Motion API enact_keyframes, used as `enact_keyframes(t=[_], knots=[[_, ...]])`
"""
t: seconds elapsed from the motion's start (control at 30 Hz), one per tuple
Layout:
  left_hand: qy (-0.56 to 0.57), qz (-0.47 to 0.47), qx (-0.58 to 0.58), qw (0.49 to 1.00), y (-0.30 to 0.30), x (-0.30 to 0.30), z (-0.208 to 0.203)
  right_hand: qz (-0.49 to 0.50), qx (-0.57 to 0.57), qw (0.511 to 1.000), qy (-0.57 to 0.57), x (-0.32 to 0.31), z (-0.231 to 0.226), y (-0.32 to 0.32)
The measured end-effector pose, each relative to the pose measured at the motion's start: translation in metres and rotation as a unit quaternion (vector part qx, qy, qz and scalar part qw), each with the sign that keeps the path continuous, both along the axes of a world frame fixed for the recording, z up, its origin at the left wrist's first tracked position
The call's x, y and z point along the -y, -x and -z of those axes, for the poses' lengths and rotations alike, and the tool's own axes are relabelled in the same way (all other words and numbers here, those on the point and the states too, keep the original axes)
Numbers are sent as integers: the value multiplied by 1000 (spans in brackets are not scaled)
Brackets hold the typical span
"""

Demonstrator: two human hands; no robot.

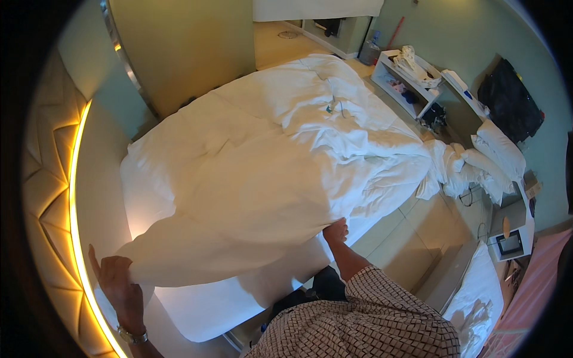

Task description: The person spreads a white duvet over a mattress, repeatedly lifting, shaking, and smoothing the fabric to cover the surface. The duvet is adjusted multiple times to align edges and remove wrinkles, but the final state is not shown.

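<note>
A large white duvet (239, 197) lies spread across the bed, its near edge lifted and stretched between my two hands. At the head end, my left hand (121, 283) pinches the duvet's near left corner, one finger pointing up away from the others. My right hand (336, 231) is closed in a fist round the near edge, and creases run from it into the cloth. Smooth between the hands, the duvet turns rumpled toward the foot of the bed. Below the raised edge shows the white-covered mattress (203, 307).
A padded headboard (51, 197) with a glowing light strip borders the left. Pillows (492, 158) and bunched white bedding (447, 167) lie beyond the bed's foot. White shelving (406, 83) and a black television (512, 100) line the right wall. Tiled floor (412, 230) runs alongside the bed.
</note>
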State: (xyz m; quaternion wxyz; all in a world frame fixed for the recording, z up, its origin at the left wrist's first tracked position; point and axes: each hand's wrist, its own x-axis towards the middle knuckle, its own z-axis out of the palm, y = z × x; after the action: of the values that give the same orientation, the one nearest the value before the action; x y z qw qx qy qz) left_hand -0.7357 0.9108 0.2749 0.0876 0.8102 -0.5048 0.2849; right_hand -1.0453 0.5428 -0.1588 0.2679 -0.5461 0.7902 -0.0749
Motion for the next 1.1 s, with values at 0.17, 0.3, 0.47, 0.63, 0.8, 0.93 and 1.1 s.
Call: enact_keyframes(t=[0.17,0.3,0.47,0.63,0.8,0.93,1.1], knots=[[-26,-58,64,996,-2,30,-11,-118,-70,977,160,58,1,43],[-37,-40,193,980,-7,66,-33,-306,-88,916,243,107,-5,50],[-86,-37,136,986,-36,93,-61,-309,-105,890,318,219,-51,87],[-78,-25,195,977,-78,106,-68,-283,-28,777,561,341,-215,113],[-99,-106,193,970,-105,84,-84,-219,28,742,633,350,-280,130],[-63,-60,283,955,-127,77,-76,-251,47,913,318,318,-136,137],[-78,-50,202,975,-108,81,-67,-35,-10,999,-13,191,-1,143]])
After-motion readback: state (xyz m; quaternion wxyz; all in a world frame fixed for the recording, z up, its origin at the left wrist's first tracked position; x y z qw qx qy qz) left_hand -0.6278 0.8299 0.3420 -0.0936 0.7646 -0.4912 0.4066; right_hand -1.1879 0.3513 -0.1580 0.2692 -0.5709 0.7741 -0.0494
